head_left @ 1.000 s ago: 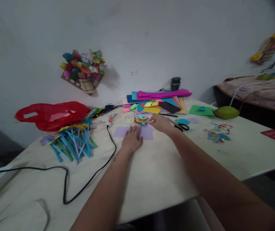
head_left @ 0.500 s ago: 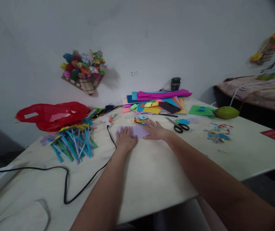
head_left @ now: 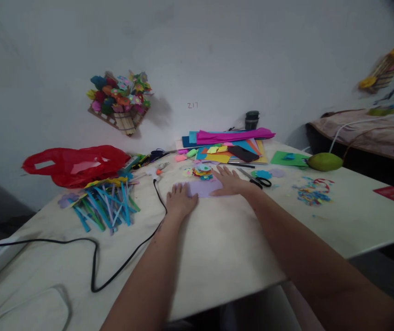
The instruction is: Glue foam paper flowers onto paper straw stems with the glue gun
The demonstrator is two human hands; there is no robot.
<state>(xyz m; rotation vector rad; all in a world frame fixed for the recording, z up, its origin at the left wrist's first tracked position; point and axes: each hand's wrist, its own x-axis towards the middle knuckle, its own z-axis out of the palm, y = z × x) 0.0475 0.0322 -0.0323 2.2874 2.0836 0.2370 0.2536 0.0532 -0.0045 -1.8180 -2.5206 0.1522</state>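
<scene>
A strip of light purple paper [head_left: 203,189] lies flat on the pale table [head_left: 217,243]. On its left end rests my left hand [head_left: 180,201], palm down with the fingers spread. My right hand [head_left: 229,182] lies flat over the right end, its fingers also apart. Just behind the paper is a small pile of colourful paper flowers [head_left: 203,171]. Scissors with black handles [head_left: 264,182] are beside my right hand, which partly hides them.
Paper strips [head_left: 105,207] and a red plastic bag [head_left: 79,165] lie at the left. A black cord [head_left: 95,266] loops near my left arm. Behind are stacked coloured sheets [head_left: 234,136] and a phone [head_left: 243,153]. Scraps [head_left: 310,193] and a green oval object [head_left: 324,162] are at the right.
My right hand has moved a little to the right and now covers part of the scissors' handles. The purple paper has shifted slightly right, and my left hand has hardly moved.
</scene>
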